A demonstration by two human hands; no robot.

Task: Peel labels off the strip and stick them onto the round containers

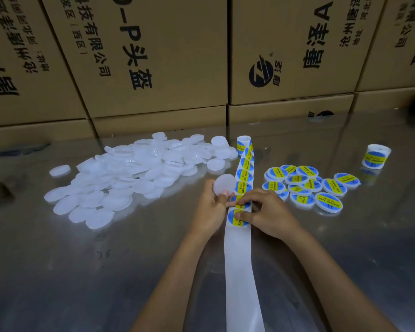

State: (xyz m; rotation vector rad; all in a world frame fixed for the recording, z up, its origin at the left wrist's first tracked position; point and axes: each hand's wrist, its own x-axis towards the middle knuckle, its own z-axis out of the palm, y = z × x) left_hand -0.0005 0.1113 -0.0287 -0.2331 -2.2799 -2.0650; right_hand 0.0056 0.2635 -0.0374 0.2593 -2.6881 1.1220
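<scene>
1. Because the unlabelled round containers (120, 171) lie in a loose white heap on the left of the steel table (58, 271), they sit within easy reach of the left hand, which looks like the feeding side of the job.
2. The left hand (212, 207) grips one blank container (225, 184) between thumb and curled fingers, its flat face tilted up towards the camera; I judge it is held close to the strip so the next label has only a short way to travel.
3. The label strip (241, 259) runs straight down the middle from its roll (244, 143) towards the person, the near part already bare backing, so the next labels to peel lie right under the hands.
4. The right hand (264, 214) rests on the strip with fingertips bent onto a blue-and-yellow label (237, 218). It appears to be picking at an edge, though whether the label is lifted cannot be told.
5. Finished containers (307, 185) with labels lie clustered to the right, well apart from the blanks, which keeps done and undone from mixing.
6. A second roll (375, 156) stands further right, probably a spare.
</scene>
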